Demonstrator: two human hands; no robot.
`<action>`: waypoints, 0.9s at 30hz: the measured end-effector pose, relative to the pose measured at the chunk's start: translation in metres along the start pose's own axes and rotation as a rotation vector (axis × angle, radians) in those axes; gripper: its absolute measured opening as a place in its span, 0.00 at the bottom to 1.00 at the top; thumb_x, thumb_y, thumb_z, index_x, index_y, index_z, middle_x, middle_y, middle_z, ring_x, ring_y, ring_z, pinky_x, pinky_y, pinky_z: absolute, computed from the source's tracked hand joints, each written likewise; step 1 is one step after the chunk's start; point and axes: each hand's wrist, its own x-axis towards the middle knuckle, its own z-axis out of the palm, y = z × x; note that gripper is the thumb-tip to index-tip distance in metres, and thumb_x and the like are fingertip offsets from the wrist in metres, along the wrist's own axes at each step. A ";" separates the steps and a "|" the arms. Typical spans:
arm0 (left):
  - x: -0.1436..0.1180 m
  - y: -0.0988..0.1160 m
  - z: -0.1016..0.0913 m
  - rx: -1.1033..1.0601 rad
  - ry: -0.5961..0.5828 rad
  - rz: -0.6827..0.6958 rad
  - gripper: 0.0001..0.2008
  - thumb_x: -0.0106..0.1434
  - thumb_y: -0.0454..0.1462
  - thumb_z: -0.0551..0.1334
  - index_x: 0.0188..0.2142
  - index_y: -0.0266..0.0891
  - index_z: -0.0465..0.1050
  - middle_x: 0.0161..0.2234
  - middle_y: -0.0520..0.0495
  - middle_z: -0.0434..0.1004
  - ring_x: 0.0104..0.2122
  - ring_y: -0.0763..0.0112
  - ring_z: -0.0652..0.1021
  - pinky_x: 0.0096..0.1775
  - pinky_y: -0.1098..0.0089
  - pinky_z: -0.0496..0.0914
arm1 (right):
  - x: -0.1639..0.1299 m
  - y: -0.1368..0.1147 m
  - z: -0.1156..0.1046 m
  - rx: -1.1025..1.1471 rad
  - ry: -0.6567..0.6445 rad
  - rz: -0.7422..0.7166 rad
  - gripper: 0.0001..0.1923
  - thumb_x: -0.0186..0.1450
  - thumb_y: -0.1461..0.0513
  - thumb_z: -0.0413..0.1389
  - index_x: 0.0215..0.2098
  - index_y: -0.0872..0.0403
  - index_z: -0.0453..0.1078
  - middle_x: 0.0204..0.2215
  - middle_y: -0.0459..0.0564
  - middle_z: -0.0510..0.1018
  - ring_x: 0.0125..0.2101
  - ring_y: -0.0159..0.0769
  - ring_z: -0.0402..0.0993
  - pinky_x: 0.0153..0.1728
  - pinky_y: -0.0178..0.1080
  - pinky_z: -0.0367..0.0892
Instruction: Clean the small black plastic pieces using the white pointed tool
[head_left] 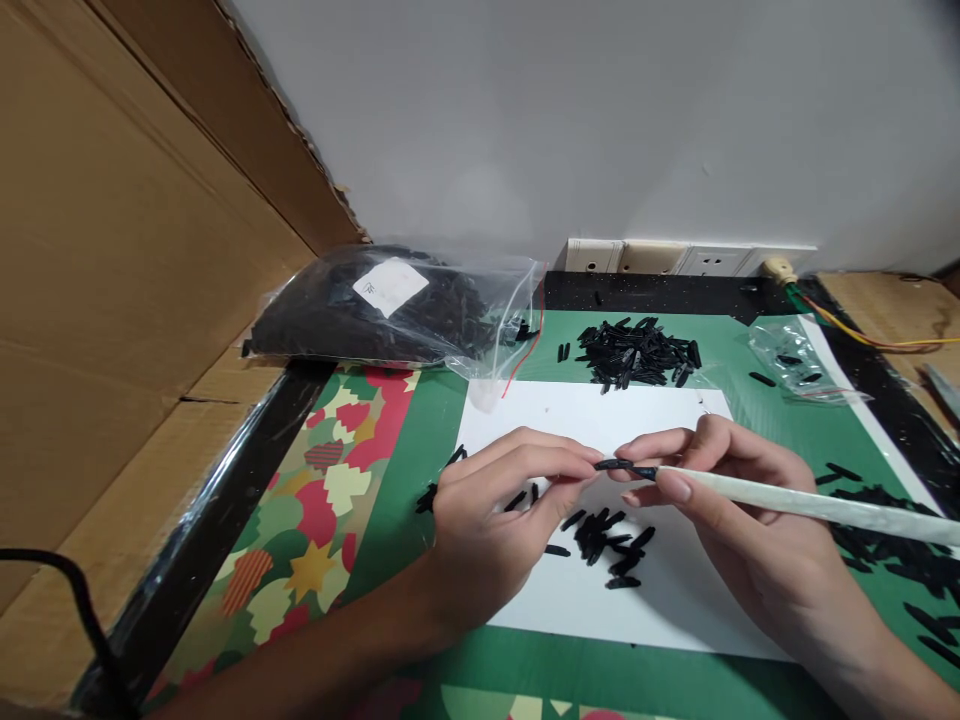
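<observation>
The desk [885, 400] is black-edged, topped by a green patterned mat [315, 510]. On it lie a white sheet [600, 410], loose black pieces [637, 352], a full zip bag [390, 305] and a small clear bag [799, 360].

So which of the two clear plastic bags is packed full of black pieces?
The large clear plastic bag at back left, bearing a white label; the small clear bag at right looks nearly empty.

Glossy clear plastic bag [397, 305], matt cardboard [112, 250]
</observation>
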 end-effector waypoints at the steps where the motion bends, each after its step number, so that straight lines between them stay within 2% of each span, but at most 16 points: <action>1: 0.000 0.000 0.000 0.003 0.004 -0.003 0.12 0.62 0.19 0.72 0.38 0.35 0.81 0.37 0.46 0.89 0.39 0.72 0.88 0.45 0.76 0.82 | 0.000 0.000 0.000 0.012 -0.002 0.007 0.10 0.71 0.61 0.69 0.34 0.51 0.74 0.47 0.48 0.87 0.42 0.35 0.88 0.46 0.34 0.84; 13: 0.001 0.000 0.000 -0.005 0.001 -0.030 0.13 0.62 0.19 0.72 0.38 0.36 0.81 0.37 0.47 0.88 0.38 0.71 0.88 0.43 0.75 0.82 | 0.003 -0.005 0.004 0.126 0.002 0.099 0.12 0.70 0.60 0.70 0.33 0.51 0.74 0.46 0.49 0.88 0.40 0.36 0.88 0.46 0.34 0.83; 21: -0.004 0.001 0.001 0.018 0.009 -0.100 0.12 0.64 0.25 0.74 0.43 0.39 0.81 0.35 0.50 0.86 0.34 0.71 0.85 0.37 0.71 0.79 | 0.001 -0.010 0.013 0.163 0.076 0.156 0.15 0.68 0.59 0.72 0.30 0.52 0.72 0.43 0.50 0.88 0.42 0.37 0.87 0.44 0.34 0.82; 27: -0.004 0.000 0.002 0.017 0.014 -0.097 0.12 0.65 0.25 0.74 0.44 0.40 0.81 0.35 0.50 0.85 0.35 0.71 0.85 0.38 0.71 0.79 | 0.002 -0.010 0.013 0.148 0.076 0.162 0.16 0.67 0.59 0.72 0.30 0.52 0.70 0.43 0.51 0.88 0.41 0.37 0.86 0.45 0.35 0.81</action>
